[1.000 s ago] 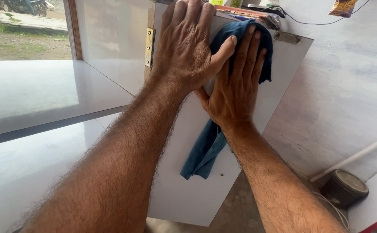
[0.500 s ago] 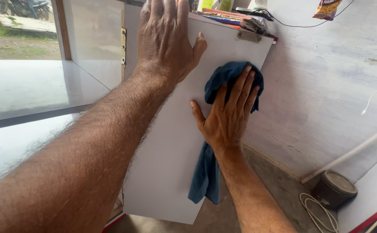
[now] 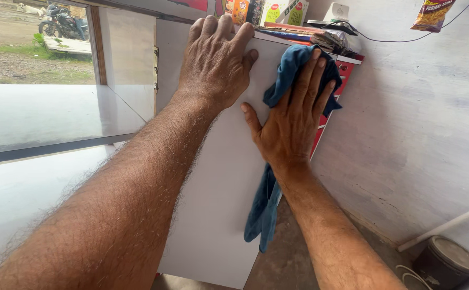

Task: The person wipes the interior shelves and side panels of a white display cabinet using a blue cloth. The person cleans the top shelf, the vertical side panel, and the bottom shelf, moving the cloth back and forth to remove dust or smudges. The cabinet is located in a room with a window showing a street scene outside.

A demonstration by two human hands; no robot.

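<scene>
While the right hand (image 3: 291, 115) presses flat, fingers spread, on the blue cloth (image 3: 277, 161) near the white panel's (image 3: 218, 204) top right corner, the left hand (image 3: 215, 62) lies open, bracing the top edge; firm, even pressure and overlapping strokes would likely clean best, cloth tail hanging loose.

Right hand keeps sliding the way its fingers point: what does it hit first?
Likely the stacked items on the shelf beyond the white panel edge. The right hand presses the blue cloth near that top corner; depth is unclear.
</scene>
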